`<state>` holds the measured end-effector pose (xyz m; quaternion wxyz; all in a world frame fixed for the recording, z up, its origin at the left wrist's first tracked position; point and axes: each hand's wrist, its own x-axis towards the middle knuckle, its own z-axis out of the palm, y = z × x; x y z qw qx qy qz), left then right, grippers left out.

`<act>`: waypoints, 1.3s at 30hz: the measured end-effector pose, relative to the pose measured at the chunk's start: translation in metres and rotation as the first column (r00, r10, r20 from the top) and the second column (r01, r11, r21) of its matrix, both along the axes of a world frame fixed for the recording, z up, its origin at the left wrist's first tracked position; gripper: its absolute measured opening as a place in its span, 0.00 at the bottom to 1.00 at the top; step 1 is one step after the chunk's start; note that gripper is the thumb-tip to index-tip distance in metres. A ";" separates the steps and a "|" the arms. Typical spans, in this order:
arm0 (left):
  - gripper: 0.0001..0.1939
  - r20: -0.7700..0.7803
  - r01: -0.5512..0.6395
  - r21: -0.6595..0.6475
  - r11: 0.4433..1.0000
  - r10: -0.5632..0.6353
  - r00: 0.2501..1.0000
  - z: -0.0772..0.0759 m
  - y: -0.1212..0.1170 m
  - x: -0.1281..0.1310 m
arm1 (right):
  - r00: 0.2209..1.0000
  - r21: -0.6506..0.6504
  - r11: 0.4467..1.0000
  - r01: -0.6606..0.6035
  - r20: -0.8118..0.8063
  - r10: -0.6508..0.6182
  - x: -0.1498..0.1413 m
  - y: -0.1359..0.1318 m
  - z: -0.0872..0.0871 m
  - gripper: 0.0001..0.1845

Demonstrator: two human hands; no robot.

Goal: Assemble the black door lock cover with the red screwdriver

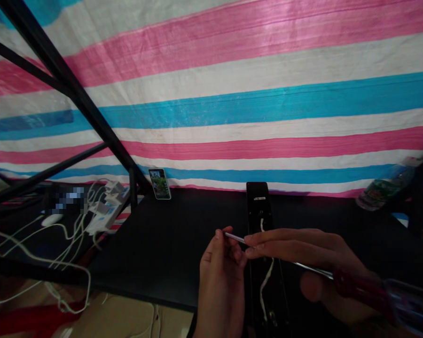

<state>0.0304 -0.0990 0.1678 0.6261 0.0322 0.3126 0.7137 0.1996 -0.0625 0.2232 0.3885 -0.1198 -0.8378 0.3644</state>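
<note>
My right hand (320, 258) holds a screwdriver (356, 286) with a dark red and clear handle, its fingers stretched along the metal shaft. The shaft runs leftward under these fingers. At its far end, the thumb and fingertips of my left hand (222, 267) pinch around the tip; whether a small part is held there too is hidden. Below both hands lies a long black bar-shaped device (257, 204) with a small pale label at its far end. A white wire (267, 281) runs along the bar, partly covered by my right hand.
The black table (155, 253) carries a propped phone (160, 183) at the back and a plastic bottle (377, 190) at the right. Left are a white power strip (105, 213), tangled white cables and a black metal frame (91, 110). A striped sheet (250, 103) hangs behind.
</note>
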 end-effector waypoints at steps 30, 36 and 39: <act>0.24 -0.776 0.245 -0.086 0.966 -0.219 0.592 -0.129 0.013 0.022 | 0.894 -0.304 0.893 0.330 0.405 -0.193 0.000 0.076 -0.038 0.18; 0.25 -0.777 0.256 -0.085 0.963 -0.225 0.588 -0.134 0.013 0.022 | 0.889 -0.361 0.873 0.326 0.430 -0.154 -0.006 0.074 -0.037 0.19; 0.25 -0.798 0.263 -0.079 0.962 -0.219 0.561 -0.136 0.014 0.021 | 0.881 -0.354 0.873 0.335 0.446 -0.157 -0.008 0.073 -0.037 0.18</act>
